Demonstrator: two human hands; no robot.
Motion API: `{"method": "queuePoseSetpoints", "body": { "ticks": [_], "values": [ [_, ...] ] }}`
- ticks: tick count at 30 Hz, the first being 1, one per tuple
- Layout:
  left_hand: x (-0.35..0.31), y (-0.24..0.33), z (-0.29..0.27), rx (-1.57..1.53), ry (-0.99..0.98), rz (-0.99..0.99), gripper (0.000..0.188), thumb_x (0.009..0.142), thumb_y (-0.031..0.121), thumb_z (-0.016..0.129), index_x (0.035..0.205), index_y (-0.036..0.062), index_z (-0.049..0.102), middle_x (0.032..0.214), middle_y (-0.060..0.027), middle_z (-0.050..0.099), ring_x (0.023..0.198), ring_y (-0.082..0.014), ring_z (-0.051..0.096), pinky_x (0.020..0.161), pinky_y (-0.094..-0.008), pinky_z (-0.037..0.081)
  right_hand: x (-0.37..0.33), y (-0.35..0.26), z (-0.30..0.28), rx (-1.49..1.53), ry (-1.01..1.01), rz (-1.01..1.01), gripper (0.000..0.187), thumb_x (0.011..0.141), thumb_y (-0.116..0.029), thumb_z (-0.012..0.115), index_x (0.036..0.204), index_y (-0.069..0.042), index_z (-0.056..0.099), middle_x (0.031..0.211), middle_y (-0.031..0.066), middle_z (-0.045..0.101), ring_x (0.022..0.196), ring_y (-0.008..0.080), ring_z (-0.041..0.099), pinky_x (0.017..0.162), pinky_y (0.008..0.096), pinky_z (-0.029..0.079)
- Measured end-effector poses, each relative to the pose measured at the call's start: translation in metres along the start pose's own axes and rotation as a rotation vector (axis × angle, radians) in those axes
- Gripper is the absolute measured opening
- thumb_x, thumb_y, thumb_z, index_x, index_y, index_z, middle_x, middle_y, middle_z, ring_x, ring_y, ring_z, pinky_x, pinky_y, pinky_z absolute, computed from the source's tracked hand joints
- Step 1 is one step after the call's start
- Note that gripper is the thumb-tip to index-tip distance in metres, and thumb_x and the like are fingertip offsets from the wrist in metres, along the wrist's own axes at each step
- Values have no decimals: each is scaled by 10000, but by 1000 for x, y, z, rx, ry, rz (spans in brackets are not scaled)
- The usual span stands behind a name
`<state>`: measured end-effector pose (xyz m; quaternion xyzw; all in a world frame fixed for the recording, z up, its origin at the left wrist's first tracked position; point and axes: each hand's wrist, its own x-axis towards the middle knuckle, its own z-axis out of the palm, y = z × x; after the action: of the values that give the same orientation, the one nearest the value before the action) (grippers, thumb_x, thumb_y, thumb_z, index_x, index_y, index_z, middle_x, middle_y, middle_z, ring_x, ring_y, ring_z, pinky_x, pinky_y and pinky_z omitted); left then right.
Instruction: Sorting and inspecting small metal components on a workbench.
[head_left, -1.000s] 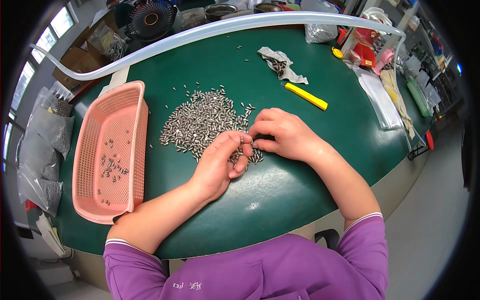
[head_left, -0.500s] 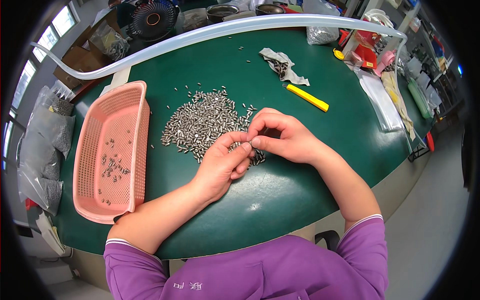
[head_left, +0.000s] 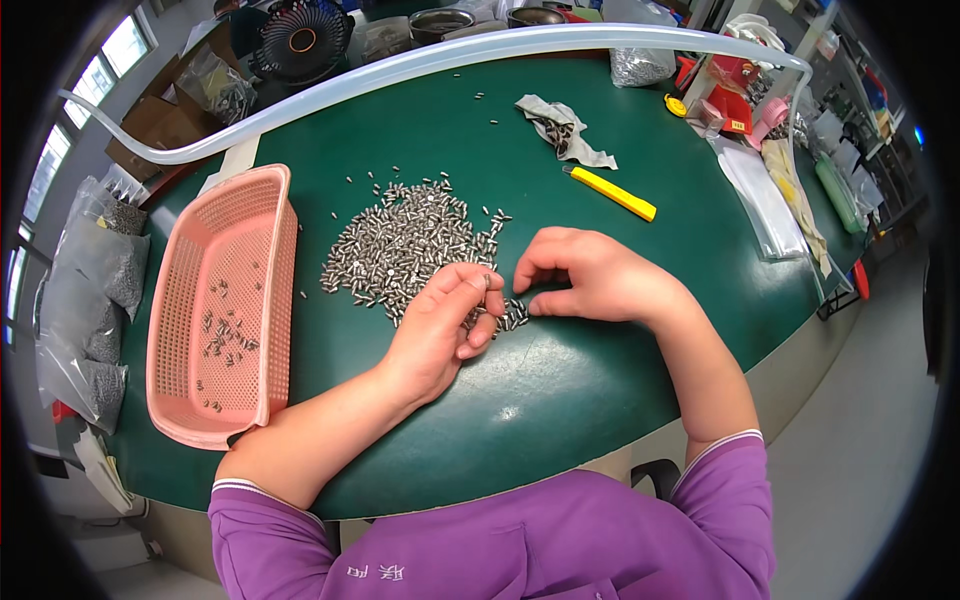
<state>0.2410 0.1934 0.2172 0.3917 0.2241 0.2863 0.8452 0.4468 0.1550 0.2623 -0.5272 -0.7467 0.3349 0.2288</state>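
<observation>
A heap of small, shiny metal pins [head_left: 395,240] lies spread over the green tabletop. At its near right edge my left hand [head_left: 440,315] is closed in a pinch, thumb against forefinger. A small metal pin shows in part at those fingertips. My right hand [head_left: 600,278] is just to the right, with thumb and forefinger apart and nothing visible between them. Its fingertips hover by a small cluster of pins [head_left: 514,316] beside the heap. To the left stands a pink perforated plastic basket [head_left: 280,300] with several pins on its bottom.
A yellow utility knife [head_left: 612,193] and a grey cloth [head_left: 590,152] with dark metal pieces lie beyond my right hand. A translucent hose [head_left: 430,62] arches across the far edge. Filled plastic bags [head_left: 85,290] line the left side; clear plastic sheets [head_left: 760,200] lie at right.
My right hand has drawn away from my left fingertips, to the right and slightly down, and its fingers have parted. The left hand keeps its pinch in nearly the same place.
</observation>
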Motion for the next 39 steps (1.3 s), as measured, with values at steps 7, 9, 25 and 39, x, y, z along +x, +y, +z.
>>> {"method": "queuePoseSetpoints", "body": {
  "ticks": [7,9,25,39],
  "values": [
    [-2,3,1,3,28,-7,204,958,204,386,1018,43,496,837,-80,497,544,-106,390,436,-202,284,2,3,11,-275,24,-57,182,721,-135,706,877,-88,623,825,42,561,843,216,555,732,334,469],
    [-2,3,1,-6,34,-13,220,959,215,377,1027,42,496,847,-85,495,550,-111,389,441,-206,284,4,5,14,-288,76,-98,168,717,-121,697,865,-89,623,803,44,563,830,222,552,720,338,466],
    [-2,2,0,-3,29,-4,205,956,206,386,1033,49,493,856,-74,500,568,-109,394,441,-202,282,12,15,24,-505,245,-304,109,745,-184,647,796,-101,598,772,38,550,793,239,555,675,349,482],
    [-1,1,2,40,22,-29,108,924,129,505,1002,64,470,807,-40,525,546,-53,402,435,-175,283,9,-5,17,-437,424,-451,197,713,-113,704,905,-129,663,814,15,606,777,205,580,658,318,482]
  ]
}}
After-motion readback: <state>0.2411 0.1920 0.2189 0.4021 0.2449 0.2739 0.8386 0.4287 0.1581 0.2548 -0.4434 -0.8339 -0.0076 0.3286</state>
